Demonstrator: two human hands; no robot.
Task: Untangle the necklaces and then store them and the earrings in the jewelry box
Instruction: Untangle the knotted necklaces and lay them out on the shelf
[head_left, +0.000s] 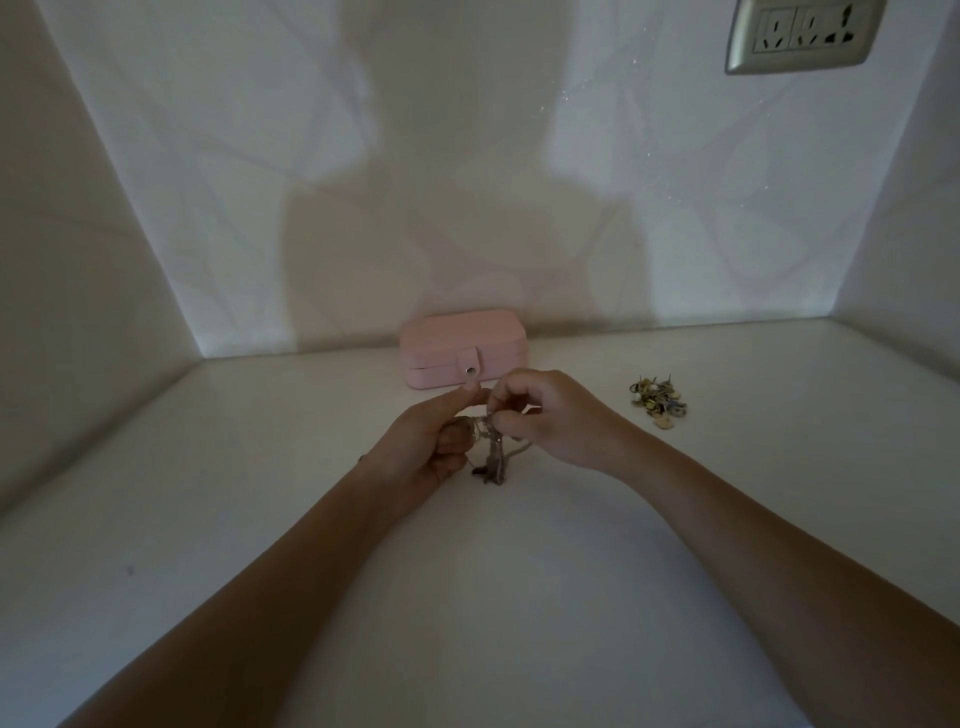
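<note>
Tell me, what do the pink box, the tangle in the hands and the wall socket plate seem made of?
Jewelry box: likely matte pink faux leather, given its soft rounded edges and strap; the snap glints like metal. Necklaces: thin chains, probably dull metal, though dim light leaves it open. Socket plate: brushed silvery sheen, metal or metal-look plastic.

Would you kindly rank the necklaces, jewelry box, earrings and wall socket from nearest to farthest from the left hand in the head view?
1. necklaces, held in the left hand
2. jewelry box, just beyond
3. earrings, far right
4. wall socket, high right
</note>
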